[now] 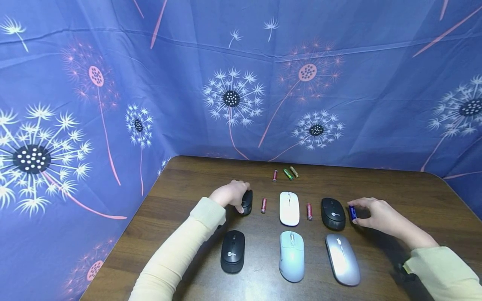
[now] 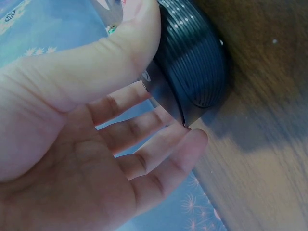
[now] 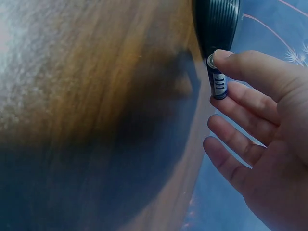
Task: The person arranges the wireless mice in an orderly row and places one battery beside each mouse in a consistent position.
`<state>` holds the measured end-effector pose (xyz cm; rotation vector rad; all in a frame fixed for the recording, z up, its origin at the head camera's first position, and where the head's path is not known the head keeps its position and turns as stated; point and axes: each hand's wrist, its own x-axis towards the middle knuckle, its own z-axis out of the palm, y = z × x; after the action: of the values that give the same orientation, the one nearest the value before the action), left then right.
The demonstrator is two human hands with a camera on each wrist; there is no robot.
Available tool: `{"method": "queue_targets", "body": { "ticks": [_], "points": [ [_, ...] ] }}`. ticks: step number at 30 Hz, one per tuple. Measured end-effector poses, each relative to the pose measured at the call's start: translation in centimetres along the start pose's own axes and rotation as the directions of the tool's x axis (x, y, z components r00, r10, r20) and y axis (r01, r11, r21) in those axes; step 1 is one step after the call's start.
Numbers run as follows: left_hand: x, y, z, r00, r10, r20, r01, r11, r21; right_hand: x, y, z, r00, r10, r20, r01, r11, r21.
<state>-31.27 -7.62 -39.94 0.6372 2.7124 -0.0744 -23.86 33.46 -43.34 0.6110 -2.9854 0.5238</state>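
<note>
At the left of the back row of mice, my left hand [image 1: 230, 195] grips a black mouse [image 1: 247, 203] by its sides, thumb nearest me. In the left wrist view, the ribbed side of that mouse [image 2: 195, 53] shows beside the thumb. My right hand [image 1: 379, 215] pinches a small blue battery [image 1: 352, 212] between thumb and fingertips, just right of another black mouse [image 1: 333, 214]. The right wrist view shows the battery [image 3: 219, 84] held at its two ends, its printed label facing the camera. The two lower fingers of that hand stay off it.
A white mouse [image 1: 289, 208] stands between two red batteries [image 1: 263, 205]. In front are a black mouse [image 1: 232, 251], a light blue mouse [image 1: 291, 256] and a grey mouse [image 1: 342, 259]. Several batteries, one green [image 1: 288, 174], lie near the back edge. A patterned blue cloth [image 1: 180, 83] hangs behind.
</note>
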Motion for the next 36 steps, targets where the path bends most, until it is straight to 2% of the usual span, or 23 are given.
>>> {"method": "queue_targets", "body": {
  "ticks": [18, 36],
  "points": [
    [0.17, -0.06, -0.07, 1.0, 0.013, -0.007, -0.013, 1.0, 0.016, 0.02, 0.62, 0.6, 1.0, -0.02, 0.005, 0.02, 1.0, -0.024],
    [-0.19, 0.04, -0.24, 1.0, 0.006, 0.006, -0.006, 1.0, 0.001, -0.01, 0.49, 0.45, 0.998, 0.025, 0.057, -0.025, 1.0, 0.005]
  ]
}}
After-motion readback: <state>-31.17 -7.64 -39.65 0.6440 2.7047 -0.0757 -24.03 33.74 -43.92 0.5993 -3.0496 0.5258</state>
